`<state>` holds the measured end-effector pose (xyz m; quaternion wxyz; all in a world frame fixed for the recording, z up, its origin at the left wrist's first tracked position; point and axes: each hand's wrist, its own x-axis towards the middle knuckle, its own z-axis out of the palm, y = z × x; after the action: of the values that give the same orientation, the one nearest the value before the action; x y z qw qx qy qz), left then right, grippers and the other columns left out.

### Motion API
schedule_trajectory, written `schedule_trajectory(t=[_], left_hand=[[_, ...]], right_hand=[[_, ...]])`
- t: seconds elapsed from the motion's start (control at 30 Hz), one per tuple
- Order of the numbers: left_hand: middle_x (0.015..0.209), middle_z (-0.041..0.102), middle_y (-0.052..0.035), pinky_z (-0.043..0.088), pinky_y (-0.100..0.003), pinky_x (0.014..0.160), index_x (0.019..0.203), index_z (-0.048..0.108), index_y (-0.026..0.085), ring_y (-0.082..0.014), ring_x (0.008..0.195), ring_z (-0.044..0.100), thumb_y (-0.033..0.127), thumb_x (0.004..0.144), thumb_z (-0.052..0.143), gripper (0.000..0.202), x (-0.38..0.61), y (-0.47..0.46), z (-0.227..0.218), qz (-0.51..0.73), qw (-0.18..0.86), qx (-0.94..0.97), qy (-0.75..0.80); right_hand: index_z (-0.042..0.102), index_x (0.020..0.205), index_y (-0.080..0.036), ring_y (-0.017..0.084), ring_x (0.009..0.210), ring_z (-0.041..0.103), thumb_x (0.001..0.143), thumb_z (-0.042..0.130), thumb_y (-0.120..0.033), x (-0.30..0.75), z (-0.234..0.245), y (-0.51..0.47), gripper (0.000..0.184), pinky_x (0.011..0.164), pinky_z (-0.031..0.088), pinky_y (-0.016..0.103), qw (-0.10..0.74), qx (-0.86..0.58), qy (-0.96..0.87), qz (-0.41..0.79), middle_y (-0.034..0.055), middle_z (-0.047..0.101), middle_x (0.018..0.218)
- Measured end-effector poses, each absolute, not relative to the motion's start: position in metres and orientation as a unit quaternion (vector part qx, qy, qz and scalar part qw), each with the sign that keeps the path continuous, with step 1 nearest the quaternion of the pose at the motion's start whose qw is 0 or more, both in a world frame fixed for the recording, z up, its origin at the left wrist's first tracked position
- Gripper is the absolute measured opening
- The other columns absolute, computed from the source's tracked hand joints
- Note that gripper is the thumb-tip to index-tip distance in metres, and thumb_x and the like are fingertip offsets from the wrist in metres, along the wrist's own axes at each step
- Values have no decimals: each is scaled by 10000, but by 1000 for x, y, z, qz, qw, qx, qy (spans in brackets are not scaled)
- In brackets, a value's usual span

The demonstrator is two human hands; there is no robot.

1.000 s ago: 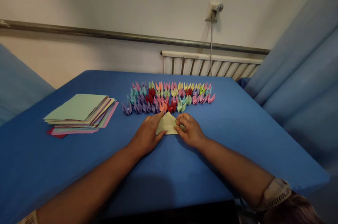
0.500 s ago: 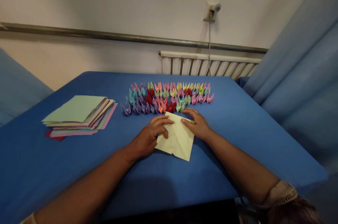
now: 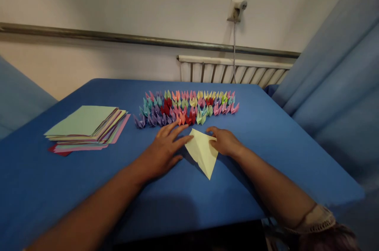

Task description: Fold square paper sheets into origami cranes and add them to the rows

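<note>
openly, the left fingers (image 3: 182, 141) spread, 1 tip at the yellow paper (image 3: 204, 150); right fingers (image 3: 214, 131) pinch its edge.

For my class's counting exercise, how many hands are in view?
2: the left hand at the left side of the yellow paper, the right hand at its right.

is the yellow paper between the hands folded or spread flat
Partly folded: the pale yellow paper shows a crease running toward its near point, with faces angled apart. How many layers, cannot tell.
</note>
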<state>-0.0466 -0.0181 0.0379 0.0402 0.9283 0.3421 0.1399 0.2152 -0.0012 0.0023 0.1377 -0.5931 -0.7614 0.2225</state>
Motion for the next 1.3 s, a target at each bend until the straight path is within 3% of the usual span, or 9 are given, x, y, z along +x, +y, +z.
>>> schedule_trajectory(t=[0.17,0.33,0.5,0.63,0.77,0.87,0.93,1.17,1.3], left_hand=[[1497,400,-46,194,-521,1149,1259,559,296,-276,1430,228,178,941,466,352,-25,-43,43,139,-5,957,253],[1388,530,-69,177,-542,1143,1035,650,204,-291,1397,299,194,964,423,238,-21,-35,29,91,-15,955,284],[1272,615,-90,142,-556,1147,1095,632,194,-272,1328,414,147,949,422,260,-17,-31,20,101,3,949,298],[1187,661,-83,160,-546,1144,1028,649,191,-269,1251,490,133,875,517,210,-18,-30,19,108,43,941,316],[1170,672,-63,268,-546,1094,903,685,216,-272,1220,508,231,887,524,163,-27,-18,13,145,99,905,387],[1179,669,-79,374,-484,1045,920,694,195,-272,1208,518,305,891,517,210,-34,-7,7,163,140,883,417],[1171,668,-87,403,-448,1032,910,698,179,-263,1179,539,341,894,505,252,-36,-3,5,168,159,872,431],[1179,659,-84,401,-452,1049,782,708,190,-267,1197,525,407,905,463,349,-39,-2,8,158,169,863,450],[1218,645,-57,388,-478,1061,651,653,196,-279,1249,480,421,868,517,341,-43,-3,11,134,179,862,455]], right_hand=[[545,1279,-188,241,1036,597,777,568,-108,210,7,-7,508,898,430,351,130,-578,-786,176,107,651,1135],[577,1234,-219,248,1229,465,763,567,-43,206,2,-11,503,1026,339,440,206,-474,-841,164,97,532,1331],[593,1151,-195,132,814,630,834,530,-99,197,-21,-7,338,766,501,289,260,-386,-768,440,37,683,982],[611,1059,-177,117,816,630,803,561,-110,198,-29,2,270,763,499,268,297,-414,-671,539,38,687,986],[628,1001,-154,126,749,617,814,624,-307,212,-15,11,241,692,490,263,302,-445,-614,578,46,688,916],[643,981,-147,143,801,615,835,589,-457,224,-3,13,346,741,474,277,301,-427,-636,567,45,677,912],[639,1002,-148,155,829,609,802,624,-472,229,0,13,381,768,464,285,281,-399,-670,560,37,671,923],[656,888,-171,133,663,529,766,676,-364,223,-11,12,230,617,399,240,213,-511,-767,324,-11,632,768],[657,946,-189,137,696,568,794,658,-301,221,-10,13,188,623,396,235,200,-524,-771,300,-8,667,814]])
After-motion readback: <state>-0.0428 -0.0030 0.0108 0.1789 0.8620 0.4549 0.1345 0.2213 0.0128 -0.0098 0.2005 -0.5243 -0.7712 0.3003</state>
